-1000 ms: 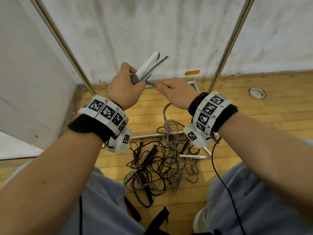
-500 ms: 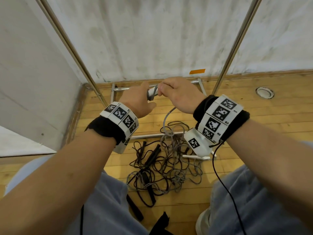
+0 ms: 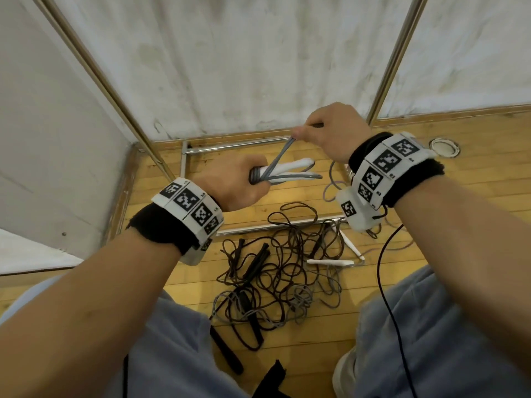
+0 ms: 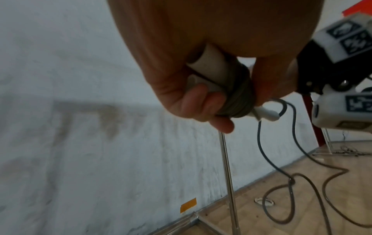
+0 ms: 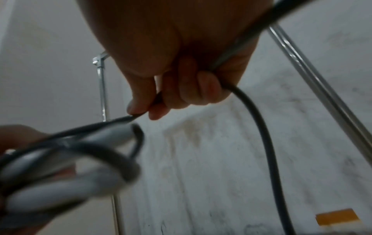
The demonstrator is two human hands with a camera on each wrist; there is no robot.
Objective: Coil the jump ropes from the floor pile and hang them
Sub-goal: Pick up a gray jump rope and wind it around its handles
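Note:
My left hand grips the two white handles of a grey jump rope, with several turns of grey cord wound round them. My right hand is up and to the right of it, pinching a taut stretch of the same grey cord between thumb and fingers. The slack cord runs out of that fist and down to the floor. Below my hands a tangled pile of black and grey ropes lies on the wooden floor, with a white handle among them.
A metal rack stands against the white wall, with slanted poles at left and right and base bars on the floor. My knees in grey trousers frame the pile. A round floor fitting sits at the right.
My hands were close together half a second ago. Now the right hand has pulled up and right, drawing the cord taut, and the left has dropped with the handles pointing right.

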